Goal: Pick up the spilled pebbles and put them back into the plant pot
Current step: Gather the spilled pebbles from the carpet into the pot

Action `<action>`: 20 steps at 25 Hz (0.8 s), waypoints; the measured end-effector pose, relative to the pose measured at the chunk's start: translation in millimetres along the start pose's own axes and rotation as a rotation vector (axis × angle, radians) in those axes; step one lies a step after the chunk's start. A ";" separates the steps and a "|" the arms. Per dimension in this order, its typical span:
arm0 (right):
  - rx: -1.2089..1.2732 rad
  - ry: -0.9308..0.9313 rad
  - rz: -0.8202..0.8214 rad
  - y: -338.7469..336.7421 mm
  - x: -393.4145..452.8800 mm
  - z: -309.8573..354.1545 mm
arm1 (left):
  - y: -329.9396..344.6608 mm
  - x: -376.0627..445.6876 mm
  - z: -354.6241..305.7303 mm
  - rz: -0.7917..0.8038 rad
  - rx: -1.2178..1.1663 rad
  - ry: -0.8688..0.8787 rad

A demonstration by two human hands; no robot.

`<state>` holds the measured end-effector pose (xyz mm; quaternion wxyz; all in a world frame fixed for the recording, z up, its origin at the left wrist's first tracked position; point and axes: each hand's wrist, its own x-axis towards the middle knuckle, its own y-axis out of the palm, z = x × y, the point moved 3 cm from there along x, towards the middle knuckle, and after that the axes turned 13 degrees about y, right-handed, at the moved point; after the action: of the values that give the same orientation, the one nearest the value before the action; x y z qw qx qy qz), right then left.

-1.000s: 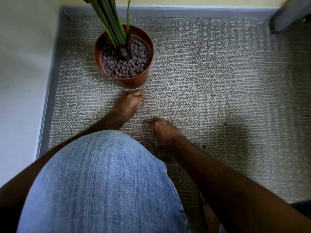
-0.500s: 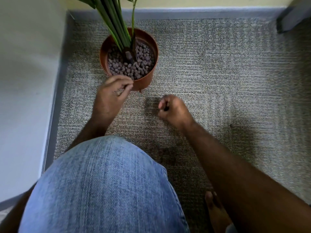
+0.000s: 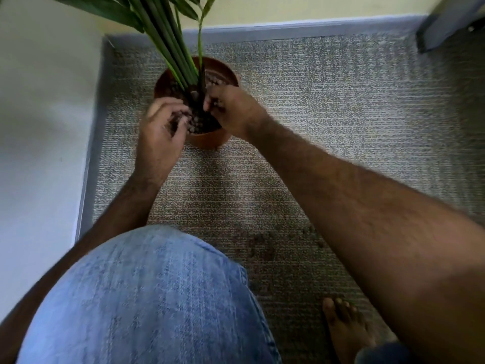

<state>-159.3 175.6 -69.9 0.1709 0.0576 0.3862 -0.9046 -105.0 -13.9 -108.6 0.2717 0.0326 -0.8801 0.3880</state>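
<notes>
Both hands over terracotta plant pot (image 3: 207,139), left hand (image 3: 160,132) and right hand (image 3: 232,111) curled round pebbles (image 3: 195,126); release low inside rim, clear of stems (image 3: 168,48).

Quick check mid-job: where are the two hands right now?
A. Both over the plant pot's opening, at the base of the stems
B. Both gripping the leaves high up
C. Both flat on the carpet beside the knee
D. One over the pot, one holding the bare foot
A: the left hand and right hand are both over the pebbles inside the plant pot, either side of the stems.
</notes>
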 end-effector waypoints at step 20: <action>-0.286 1.014 -0.086 54.2 -223.6 -217.8 | 90.0 -167.9 -113.0 1.249 -0.065 0.110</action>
<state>62.8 356.4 -205.3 -0.0687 0.4481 0.5418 -0.7078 64.8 102.2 -190.7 0.0394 -0.5159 -0.7293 0.4477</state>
